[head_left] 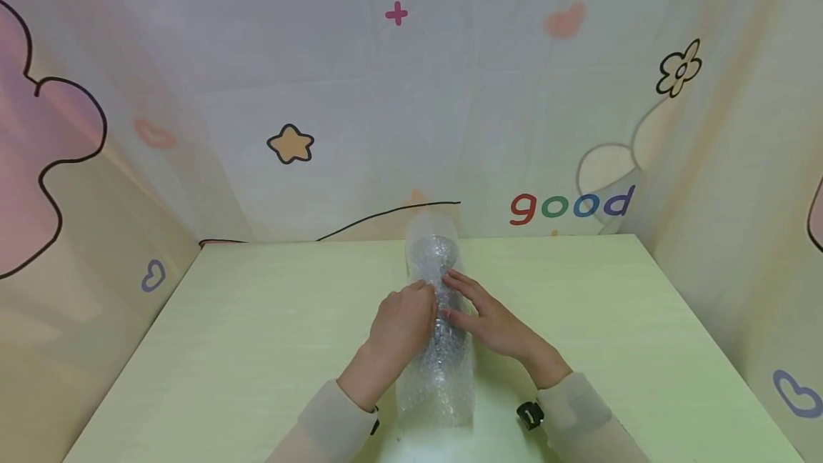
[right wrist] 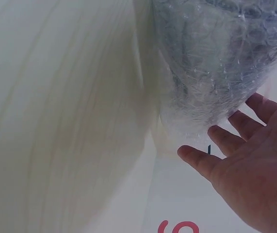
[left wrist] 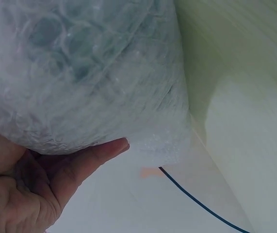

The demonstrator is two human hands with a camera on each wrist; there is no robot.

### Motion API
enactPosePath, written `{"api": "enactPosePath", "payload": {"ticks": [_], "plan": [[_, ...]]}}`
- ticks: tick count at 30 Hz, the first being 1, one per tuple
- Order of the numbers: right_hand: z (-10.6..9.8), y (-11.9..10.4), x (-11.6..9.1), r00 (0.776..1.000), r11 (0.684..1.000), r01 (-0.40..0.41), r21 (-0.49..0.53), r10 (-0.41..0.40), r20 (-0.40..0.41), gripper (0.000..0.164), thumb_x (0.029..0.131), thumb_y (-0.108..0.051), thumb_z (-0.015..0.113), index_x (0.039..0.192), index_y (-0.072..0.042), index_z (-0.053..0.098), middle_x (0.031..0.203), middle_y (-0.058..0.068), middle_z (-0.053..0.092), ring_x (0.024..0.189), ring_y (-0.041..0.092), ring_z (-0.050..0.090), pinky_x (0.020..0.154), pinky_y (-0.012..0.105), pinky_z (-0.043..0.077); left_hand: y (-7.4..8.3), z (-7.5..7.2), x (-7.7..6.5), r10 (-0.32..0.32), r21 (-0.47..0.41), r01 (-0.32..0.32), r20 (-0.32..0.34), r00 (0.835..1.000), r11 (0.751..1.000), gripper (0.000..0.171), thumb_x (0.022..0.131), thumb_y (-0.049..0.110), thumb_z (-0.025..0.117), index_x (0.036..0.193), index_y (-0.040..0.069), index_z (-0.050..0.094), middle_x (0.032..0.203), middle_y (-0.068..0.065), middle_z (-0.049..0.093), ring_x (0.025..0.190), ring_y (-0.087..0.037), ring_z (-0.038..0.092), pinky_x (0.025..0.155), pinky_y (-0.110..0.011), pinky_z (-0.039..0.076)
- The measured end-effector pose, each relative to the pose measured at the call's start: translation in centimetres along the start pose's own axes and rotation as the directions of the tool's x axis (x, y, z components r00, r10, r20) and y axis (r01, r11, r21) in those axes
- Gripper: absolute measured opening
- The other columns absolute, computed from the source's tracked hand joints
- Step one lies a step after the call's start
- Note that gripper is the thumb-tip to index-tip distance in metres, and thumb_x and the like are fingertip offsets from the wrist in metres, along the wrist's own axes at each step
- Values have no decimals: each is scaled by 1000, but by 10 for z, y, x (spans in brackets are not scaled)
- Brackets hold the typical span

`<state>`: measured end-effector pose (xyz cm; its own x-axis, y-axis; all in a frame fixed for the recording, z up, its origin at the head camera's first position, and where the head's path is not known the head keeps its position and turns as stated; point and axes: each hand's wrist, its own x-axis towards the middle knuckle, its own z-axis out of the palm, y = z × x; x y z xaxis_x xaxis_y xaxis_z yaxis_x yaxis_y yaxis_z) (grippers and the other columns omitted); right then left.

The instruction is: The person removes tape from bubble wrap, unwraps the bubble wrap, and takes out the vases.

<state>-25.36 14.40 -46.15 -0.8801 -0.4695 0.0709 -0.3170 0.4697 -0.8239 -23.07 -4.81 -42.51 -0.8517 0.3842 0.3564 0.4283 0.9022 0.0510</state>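
A long bundle of clear bubble wrap (head_left: 444, 384) lies lengthwise on the table, its far end reaching towards the back wall. Something greyish shows through the plastic, but its kind is hidden by the bubbles. My left hand (head_left: 401, 320) grips the wrap at the bundle's left side, fingers curled in. One digit (left wrist: 87, 162) lies along the wrap's surface in the left wrist view. From the right, my right hand (head_left: 491, 320) rests its spread, fairly straight fingers on the bundle. In the right wrist view, fingertips (right wrist: 218, 133) are right at the bubble wrap.
The pale green table (head_left: 257, 320) extends on both sides of the bundle. A printed curtain (head_left: 321, 77) with stars, hearts and the word "good" borders it at the back and sides. A small black device (head_left: 530, 415) is by the right sleeve.
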Motion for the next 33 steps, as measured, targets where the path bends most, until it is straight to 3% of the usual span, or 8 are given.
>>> {"api": "enactPosePath", "payload": {"ticks": [4, 12, 20, 33], "plan": [[0, 1, 1, 1000, 1000, -3, -3, 3, 2, 66, 104, -40, 59, 162, -21, 35, 174, 3, 21, 160, 36, 19, 124, 64, 26, 0, 1, 0, -9, -8, 9, -3, 1000, 1000, 14, 99, 16, 68, 90, 7, 73, 90, -6, 74, 73, -25, 73, 62, -39, 60], [0, -1, 1, 1000, 1000, 5, -10, -5, -2, 65, 104, -37, 59, 162, -19, 36, 173, 6, 21, 160, 38, 19, 123, 65, 25, -3, 0, -2, -26, -75, 26, 1, 1000, 997, 22, 105, 17, 57, 105, 4, 75, 109, -10, 77, 84, -30, 76, 67, -42, 62], [0, -3, 1, 1000, 1000, -1, -9, 1, -1, 63, 104, -35, 59, 161, -19, 37, 173, 7, 21, 159, 40, 19, 121, 68, 26, -8, 2, -5, -14, -140, 14, -2, 1000, 990, 28, 106, 19, 55, 119, 1, 73, 125, -16, 74, 100, -33, 76, 77, -45, 63], [-1, -4, 1, 1000, 1000, 2, -8, -2, 4, 64, 104, -37, 59, 162, -23, 35, 173, 8, 21, 159, 39, 21, 121, 68, 27, -12, 0, -6, -95, -319, 114, 74, 993, 941, 47, 100, 17, 61, 143, -3, 57, 137, -19, 67, 101, -35, 75, 82, -48, 62]]}}
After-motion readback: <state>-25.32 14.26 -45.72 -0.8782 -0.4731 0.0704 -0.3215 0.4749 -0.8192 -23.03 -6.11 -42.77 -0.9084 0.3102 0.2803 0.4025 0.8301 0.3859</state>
